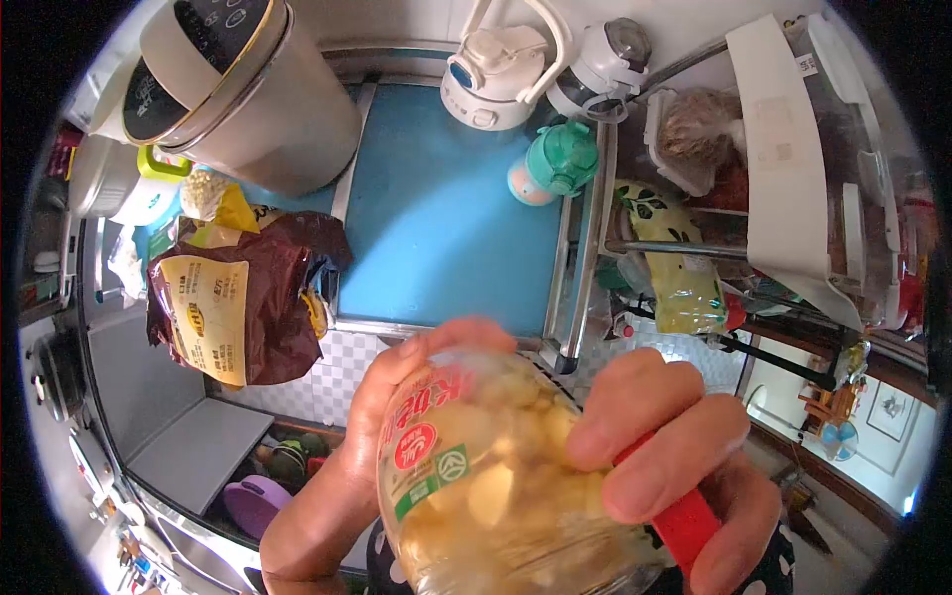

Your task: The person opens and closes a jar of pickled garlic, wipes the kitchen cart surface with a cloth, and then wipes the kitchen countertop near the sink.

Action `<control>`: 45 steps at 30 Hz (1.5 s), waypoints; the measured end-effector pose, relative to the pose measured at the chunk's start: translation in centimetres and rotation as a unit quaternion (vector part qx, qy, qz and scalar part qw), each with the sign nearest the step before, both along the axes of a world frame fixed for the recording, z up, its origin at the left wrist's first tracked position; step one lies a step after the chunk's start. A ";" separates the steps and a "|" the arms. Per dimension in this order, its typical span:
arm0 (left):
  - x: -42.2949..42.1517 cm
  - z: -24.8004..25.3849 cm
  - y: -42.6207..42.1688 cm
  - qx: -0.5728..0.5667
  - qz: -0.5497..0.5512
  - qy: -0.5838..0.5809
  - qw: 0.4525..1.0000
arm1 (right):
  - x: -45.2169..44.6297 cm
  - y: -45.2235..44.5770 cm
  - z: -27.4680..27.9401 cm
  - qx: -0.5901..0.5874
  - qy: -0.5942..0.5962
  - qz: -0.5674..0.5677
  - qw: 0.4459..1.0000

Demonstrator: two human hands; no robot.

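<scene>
A large clear jar (496,476) full of pale yellow pieces is tilted close to the camera, with red lettering and a green label on its side. My left hand (397,397) wraps around the jar's far left side; the fingers behind it are partly hidden. My right hand (674,446) is closed on a red part (686,526) at the right end of the jar, its fingertips against the clear wall. Whether this red part is a lid or a handle I cannot tell. Motion blurs the jar's upper edge.
Behind the jar is a blue-topped surface (436,218) with metal edges, carrying a green-lidded bottle (555,164) and a white bottle (491,84). A rice cooker (268,119) and a brown package (248,297) stand left. A rack (679,248) with bags is at right.
</scene>
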State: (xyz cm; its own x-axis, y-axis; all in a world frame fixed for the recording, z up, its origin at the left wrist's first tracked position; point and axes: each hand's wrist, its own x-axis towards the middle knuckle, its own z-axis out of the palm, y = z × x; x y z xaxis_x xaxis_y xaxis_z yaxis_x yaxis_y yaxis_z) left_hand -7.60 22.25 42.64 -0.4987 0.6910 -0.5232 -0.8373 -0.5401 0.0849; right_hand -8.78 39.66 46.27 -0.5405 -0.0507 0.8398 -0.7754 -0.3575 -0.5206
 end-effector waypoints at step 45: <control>-0.3 -1.0 0.8 0.112 0.115 0.145 0.976 | -0.8 -1.1 10.9 0.628 0.143 -0.064 0.762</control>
State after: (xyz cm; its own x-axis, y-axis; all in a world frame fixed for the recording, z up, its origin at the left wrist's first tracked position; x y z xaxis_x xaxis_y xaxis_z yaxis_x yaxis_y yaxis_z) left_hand -7.91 23.05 41.67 -0.7594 0.6238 -0.1852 -0.6495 -0.7434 0.1596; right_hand -9.60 38.57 57.13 -0.4134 -0.8737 0.2566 -0.9076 0.3727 -0.1931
